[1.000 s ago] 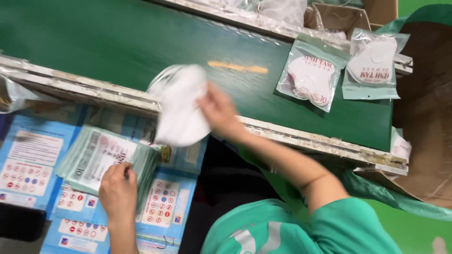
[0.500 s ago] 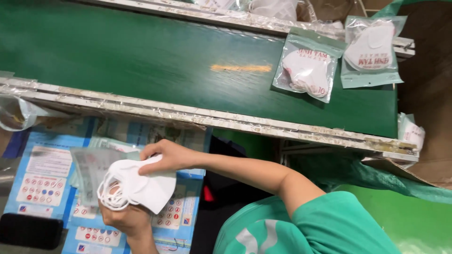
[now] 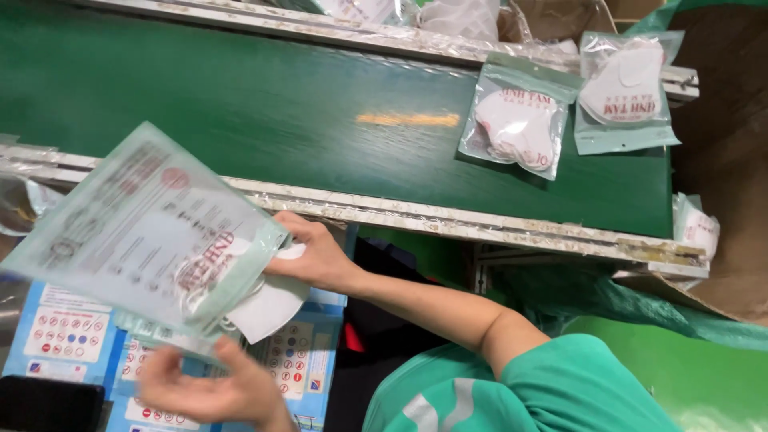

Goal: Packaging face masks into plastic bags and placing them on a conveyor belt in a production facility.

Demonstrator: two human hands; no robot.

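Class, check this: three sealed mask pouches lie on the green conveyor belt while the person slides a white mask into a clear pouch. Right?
Not quite: the head view shows two sealed mask pouches on the green conveyor belt, not three. The white mask is indeed going into the clear pouch.

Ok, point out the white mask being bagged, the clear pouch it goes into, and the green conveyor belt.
white mask (image 3: 268,310), head view, exposed lower corner.
clear pouch (image 3: 136,228), head view, printed front face.
green conveyor belt (image 3: 200,104), head view, bare belt surface.

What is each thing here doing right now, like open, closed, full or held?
Clear plastic pouch with a pale green edge: open, held up, tilted.
White folded face mask: halfway into that pouch.
Right hand: pushing the mask in.
Left hand: under the pouch, blurred.
Two filled mask pouches: closed, lying flat.
Green conveyor belt: motion cannot be told.
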